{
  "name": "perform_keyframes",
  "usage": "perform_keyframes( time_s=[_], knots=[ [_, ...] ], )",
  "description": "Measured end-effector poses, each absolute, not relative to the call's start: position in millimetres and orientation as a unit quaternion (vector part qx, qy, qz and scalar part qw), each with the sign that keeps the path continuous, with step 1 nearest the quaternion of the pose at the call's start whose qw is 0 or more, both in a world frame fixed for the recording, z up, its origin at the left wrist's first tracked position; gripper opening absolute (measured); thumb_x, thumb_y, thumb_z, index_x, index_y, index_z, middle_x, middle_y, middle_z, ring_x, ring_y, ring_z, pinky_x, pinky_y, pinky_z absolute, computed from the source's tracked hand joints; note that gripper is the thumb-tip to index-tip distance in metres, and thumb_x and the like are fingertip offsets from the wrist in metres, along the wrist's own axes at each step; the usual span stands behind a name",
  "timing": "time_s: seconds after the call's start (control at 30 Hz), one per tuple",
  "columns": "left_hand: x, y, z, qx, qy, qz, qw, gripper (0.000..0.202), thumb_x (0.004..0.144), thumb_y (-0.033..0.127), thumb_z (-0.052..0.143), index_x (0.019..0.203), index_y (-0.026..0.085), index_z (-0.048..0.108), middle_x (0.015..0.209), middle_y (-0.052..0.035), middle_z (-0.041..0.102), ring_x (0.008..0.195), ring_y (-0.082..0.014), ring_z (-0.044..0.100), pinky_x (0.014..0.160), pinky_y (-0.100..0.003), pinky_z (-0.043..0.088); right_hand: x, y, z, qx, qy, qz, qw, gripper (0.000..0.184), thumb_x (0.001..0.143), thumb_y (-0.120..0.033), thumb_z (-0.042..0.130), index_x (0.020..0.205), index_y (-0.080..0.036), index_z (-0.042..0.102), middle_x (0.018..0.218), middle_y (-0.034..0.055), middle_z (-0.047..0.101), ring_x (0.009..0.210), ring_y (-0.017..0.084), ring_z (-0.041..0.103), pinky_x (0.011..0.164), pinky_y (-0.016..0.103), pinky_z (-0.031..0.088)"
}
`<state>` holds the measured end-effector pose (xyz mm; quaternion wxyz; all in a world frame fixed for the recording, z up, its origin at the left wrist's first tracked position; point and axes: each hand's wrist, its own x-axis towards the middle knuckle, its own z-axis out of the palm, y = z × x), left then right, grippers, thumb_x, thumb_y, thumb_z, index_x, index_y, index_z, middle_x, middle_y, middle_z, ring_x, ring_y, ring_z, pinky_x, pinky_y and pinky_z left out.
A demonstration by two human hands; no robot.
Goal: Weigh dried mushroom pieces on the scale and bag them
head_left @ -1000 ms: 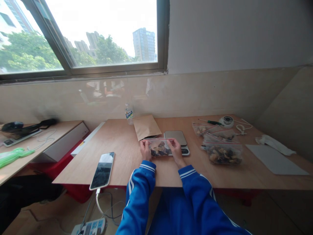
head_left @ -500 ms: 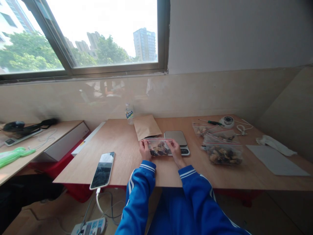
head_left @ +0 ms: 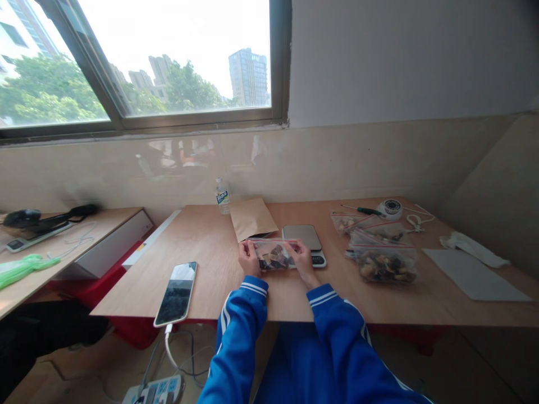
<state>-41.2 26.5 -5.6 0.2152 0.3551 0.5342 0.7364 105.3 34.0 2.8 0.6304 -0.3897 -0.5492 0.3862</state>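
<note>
A clear zip bag (head_left: 273,255) with a red seal strip holds dark and pale dried pieces that look like mushrooms. My left hand (head_left: 249,258) pinches its upper left corner, and my right hand (head_left: 302,259) grips the top edge near the right corner. Just behind the bag sits a kitchen scale (head_left: 303,238), its front partly covered by the bag and my right hand. A brown paper envelope (head_left: 252,217) lies beyond my left hand, its lower edge close to the bag's top.
Several filled zip bags (head_left: 385,264) lie to the right, near a screwdriver (head_left: 368,211) and a white dome camera (head_left: 392,209). Farther right are a grey sheet (head_left: 471,275) and a white cloth (head_left: 475,249). A phone (head_left: 177,293) with a cable lies left; a bottle (head_left: 222,196) stands behind.
My right hand's fingers have shifted slightly left along the bag's top edge. Both hands still hold the bag in nearly the same place.
</note>
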Motion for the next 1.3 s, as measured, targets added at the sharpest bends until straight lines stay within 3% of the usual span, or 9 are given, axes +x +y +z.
perform_keyframes(
  time_s=[0.13,0.3,0.4,0.5,0.7,0.9,1.1,1.2,1.3],
  knots=[
    [-40.5,27.0,-5.8,0.372,0.535,0.728,0.214,0.037,0.083,0.056,0.046,0.077,0.019,0.051,0.067,0.0008,0.054,0.058,-0.0113,0.051,0.045,-0.02,0.039,106.6,35.3,0.7,-0.4,-0.561,0.371,0.623,0.023,0.08,-0.042,0.059,0.081,-0.019,0.062,0.079,0.0027,0.062,0.076,0.018,0.058,0.073,0.032,0.047],
    [-38.5,21.6,-2.2,0.4,0.53,0.729,0.168,0.039,0.087,0.054,0.039,0.073,0.019,0.05,0.064,0.0006,0.053,0.057,-0.0117,0.049,0.052,-0.023,0.041,109.7,25.2,5.4,-0.427,-0.648,0.109,0.621,0.029,0.082,-0.028,0.054,0.109,-0.018,0.056,0.11,0.0123,0.055,0.106,0.026,0.051,0.089,0.043,0.043],
    [-38.2,16.1,-2.5,0.414,0.525,0.732,0.13,0.041,0.088,0.054,0.037,0.069,0.02,0.049,0.06,0.0009,0.05,0.057,-0.0129,0.049,0.058,-0.026,0.042,100.5,12.9,18.0,-0.405,-0.717,0.015,0.567,0.036,0.084,-0.019,0.046,0.12,-0.021,0.051,0.122,0.0124,0.052,0.118,0.025,0.045,0.099,0.045,0.036],
    [-38.5,12.5,-6.2,0.441,0.514,0.727,0.11,0.042,0.086,0.057,0.039,0.071,0.02,0.052,0.061,-0.0011,0.053,0.056,-0.0149,0.051,0.058,-0.029,0.043,81.0,4.3,35.0,-0.387,-0.766,0.01,0.513,0.036,0.087,-0.022,0.046,0.122,-0.022,0.05,0.126,0.0101,0.053,0.119,0.025,0.046,0.1,0.042,0.034],
    [-39.9,13.6,-12.2,0.475,0.503,0.718,0.079,0.039,0.09,0.049,0.033,0.075,0.019,0.052,0.066,-0.0036,0.059,0.06,-0.0155,0.056,0.058,-0.029,0.045,61.7,1.9,60.7,-0.39,-0.821,0.085,0.409,0.017,0.091,-0.029,0.047,0.088,-0.02,0.061,0.086,0.0055,0.066,0.086,0.021,0.057,0.08,0.034,0.04],
    [-41.8,15.1,-14.5,0.501,0.503,0.701,0.058,0.037,0.089,0.043,0.037,0.064,0.019,0.05,0.057,-0.0009,0.055,0.051,-0.0124,0.05,0.052,-0.025,0.041,71.9,0.4,67.4,-0.384,-0.846,0.097,0.357,0.016,0.09,-0.026,0.052,0.077,-0.021,0.059,0.078,0.0014,0.065,0.078,0.017,0.055,0.077,0.029,0.036],
    [-42.4,15.0,-16.6,0.504,0.518,0.69,0.035,0.035,0.089,0.04,0.035,0.063,0.02,0.047,0.055,0.0004,0.053,0.048,-0.0112,0.047,0.049,-0.024,0.039,62.9,0.5,56.9,-0.408,-0.831,0.031,0.377,0.023,0.09,-0.018,0.05,0.068,-0.021,0.057,0.067,0.0012,0.06,0.072,0.017,0.052,0.072,0.029,0.033],
    [-42.3,15.5,-17.4,0.509,0.525,0.682,0.031,0.035,0.089,0.042,0.036,0.064,0.02,0.046,0.055,0.0003,0.053,0.047,-0.0111,0.048,0.049,-0.023,0.04,59.7,-0.7,52.1,-0.407,-0.828,0.031,0.384,0.023,0.09,-0.015,0.047,0.069,-0.02,0.056,0.069,0.0018,0.061,0.071,0.017,0.053,0.07,0.029,0.034],
    [-42.0,15.5,-17.4,0.505,0.535,0.677,0.026,0.035,0.09,0.042,0.034,0.069,0.019,0.049,0.058,-0.0008,0.056,0.05,-0.0117,0.051,0.05,-0.023,0.041,62.7,0.1,50.2,-0.404,-0.824,0.073,0.39,0.018,0.092,-0.025,0.048,0.078,-0.02,0.058,0.075,0.0019,0.063,0.072,0.017,0.054,0.071,0.028,0.036]
  ],
)
